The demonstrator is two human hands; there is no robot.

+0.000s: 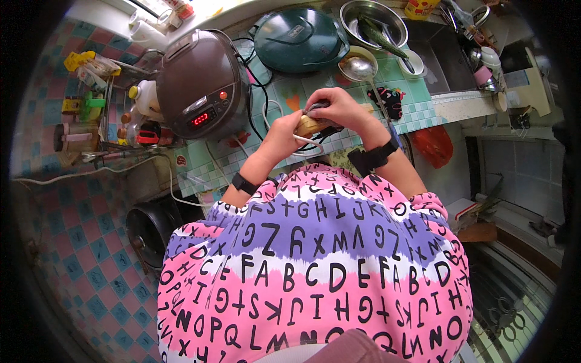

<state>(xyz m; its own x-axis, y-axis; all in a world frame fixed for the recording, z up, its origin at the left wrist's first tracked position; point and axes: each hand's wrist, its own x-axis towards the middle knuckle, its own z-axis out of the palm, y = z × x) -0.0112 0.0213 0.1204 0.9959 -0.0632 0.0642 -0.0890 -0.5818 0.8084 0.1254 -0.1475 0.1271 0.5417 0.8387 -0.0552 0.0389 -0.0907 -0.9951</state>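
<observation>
My left hand [283,134] is closed at the side of a pale yellow-brown piece [308,126] with a rounded end. What this piece is cannot be made out. Above it, my right hand [336,107] has its fingers bent in a pinch on a small dark thing [318,105], mostly covered by the fingers. Both hands are close together over the counter's front part. A white cable [310,144] loops just below them. Just beyond my right hand, a metal ladle [359,68] rests in a small bowl [347,57], its long handle running toward my right wrist.
A brown rice cooker [203,85] stands on the left, a dark green lidded electric pan [298,40] behind. A steel bowl [387,18] holds a long green vegetable [376,35]. Near the sink [445,60] are a white cup [413,64] and black patterned cloth [387,103]. A red bag [432,146] hangs right.
</observation>
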